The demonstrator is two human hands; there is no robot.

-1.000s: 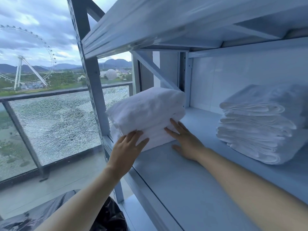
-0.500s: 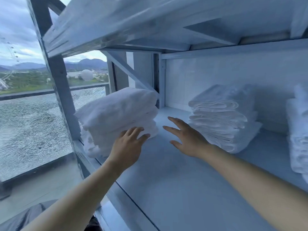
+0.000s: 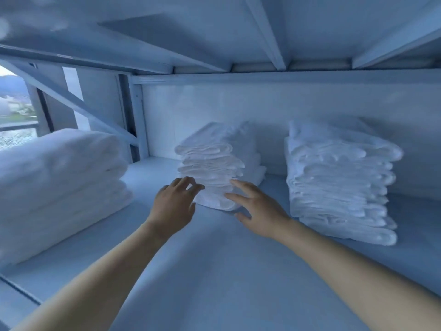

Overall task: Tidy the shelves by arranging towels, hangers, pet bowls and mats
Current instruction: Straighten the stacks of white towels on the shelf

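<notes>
Three stacks of folded white towels stand on the pale shelf board (image 3: 214, 271). The thick left stack (image 3: 59, 187) sits at the shelf's left end. The middle stack (image 3: 214, 163) stands near the back wall, and the taller right stack (image 3: 334, 182) is beside it. My left hand (image 3: 175, 206) is at the lower left front of the middle stack, fingers loosely bent, holding nothing. My right hand (image 3: 257, 209) is at that stack's lower right front with its fingers spread and straight. Whether the fingertips touch the towels is unclear.
The underside of the shelf above (image 3: 226, 39) hangs low over the towels. A diagonal brace (image 3: 78, 108) and an upright post (image 3: 137, 120) close the left end. A window (image 3: 16, 115) shows at far left. Bare board lies between the stacks.
Both hands left the left stack and moved right to the middle stack. The view swung right, bringing the right stack fully into sight.
</notes>
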